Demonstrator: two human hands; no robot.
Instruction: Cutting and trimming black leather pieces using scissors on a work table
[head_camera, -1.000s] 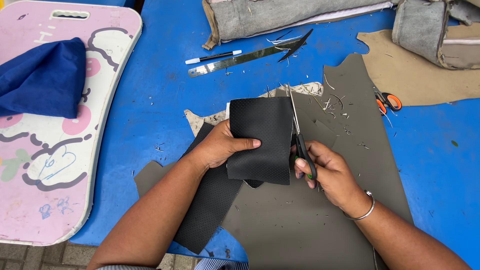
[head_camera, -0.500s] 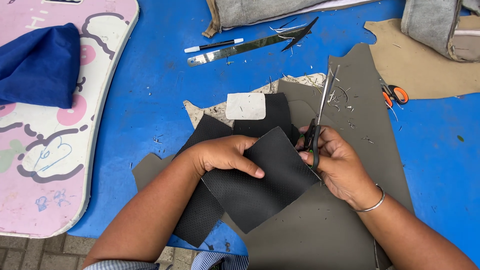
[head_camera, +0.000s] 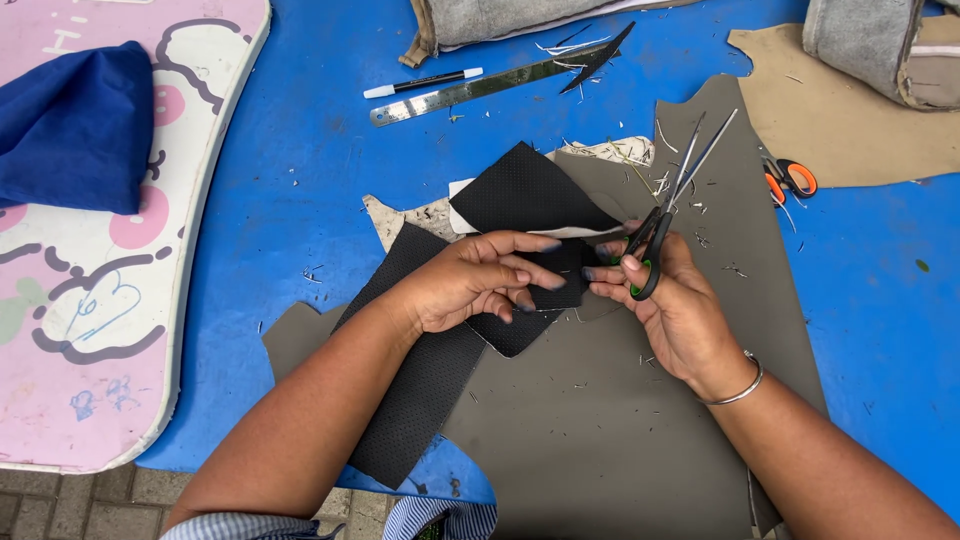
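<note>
Blue bench (head_camera: 300, 180); left hand (head_camera: 470, 280) fingers pinch black perforated fabric (head_camera: 525, 190); right hand (head_camera: 670, 300) grips open black scissors (head_camera: 670, 195).

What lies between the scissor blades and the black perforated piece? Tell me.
Nothing visible. The right hand holds the black-handled scissors with blades pointing up and away over the grey sheet. The left hand grips the black perforated piece just beside it, with only open air between.

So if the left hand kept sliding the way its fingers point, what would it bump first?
Probably the right hand holding the scissors. The left hand points right across the black piece, fingertips nearly meeting it.
</note>
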